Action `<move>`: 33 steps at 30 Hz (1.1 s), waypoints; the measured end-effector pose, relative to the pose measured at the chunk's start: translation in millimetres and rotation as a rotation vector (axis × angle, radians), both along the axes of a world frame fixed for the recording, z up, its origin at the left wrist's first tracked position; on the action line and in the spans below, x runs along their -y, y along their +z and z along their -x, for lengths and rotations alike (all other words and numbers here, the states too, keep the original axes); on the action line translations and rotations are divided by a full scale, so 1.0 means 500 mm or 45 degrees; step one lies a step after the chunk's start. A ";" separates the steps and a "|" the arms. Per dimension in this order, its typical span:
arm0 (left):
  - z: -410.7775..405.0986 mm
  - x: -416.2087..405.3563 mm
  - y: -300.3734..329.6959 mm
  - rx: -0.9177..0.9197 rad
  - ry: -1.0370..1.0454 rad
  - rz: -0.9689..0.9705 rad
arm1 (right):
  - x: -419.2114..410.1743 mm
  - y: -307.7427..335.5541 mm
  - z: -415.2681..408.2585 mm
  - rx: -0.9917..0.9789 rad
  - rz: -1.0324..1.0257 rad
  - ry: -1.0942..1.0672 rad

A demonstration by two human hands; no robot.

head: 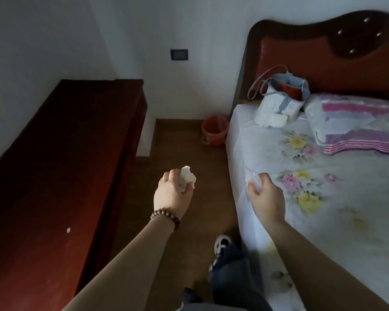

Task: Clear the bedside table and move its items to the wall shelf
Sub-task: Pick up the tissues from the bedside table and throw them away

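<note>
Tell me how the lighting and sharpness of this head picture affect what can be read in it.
Head view: dim light, the dark wooden cabinet almost featureless; wide-angle bending at the headboard; soft blur throughout; the crumpled white wad in the left hand reads clearly, while the clear thing in the right hand is too faint to identify.
</note>
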State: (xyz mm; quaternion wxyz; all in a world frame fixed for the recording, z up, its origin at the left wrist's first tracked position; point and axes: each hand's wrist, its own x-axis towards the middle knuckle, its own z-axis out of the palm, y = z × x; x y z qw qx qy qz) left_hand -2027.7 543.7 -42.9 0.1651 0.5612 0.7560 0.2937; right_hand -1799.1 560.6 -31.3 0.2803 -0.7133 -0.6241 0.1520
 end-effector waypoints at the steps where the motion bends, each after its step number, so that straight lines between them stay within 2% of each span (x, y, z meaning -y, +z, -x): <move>1: 0.002 -0.046 -0.009 0.003 -0.016 0.000 | -0.046 -0.008 0.000 -0.026 0.021 -0.007; 9: 0.001 -0.479 -0.095 0.045 -0.074 0.046 | -0.483 -0.109 0.003 -0.104 0.192 -0.032; 15: -0.026 -0.846 -0.097 0.074 -0.095 0.151 | -0.864 -0.134 -0.012 -0.142 0.279 0.026; 22: -0.043 -1.131 -0.133 0.063 -0.152 0.219 | -1.138 -0.171 0.004 -0.244 0.409 -0.023; 26: -0.035 -1.261 -0.220 0.090 -0.186 0.293 | -1.249 -0.240 0.021 -0.261 0.451 -0.065; 33: -0.040 -1.512 -0.486 -0.040 -0.349 0.400 | -1.403 -0.438 0.024 -0.231 0.551 -0.198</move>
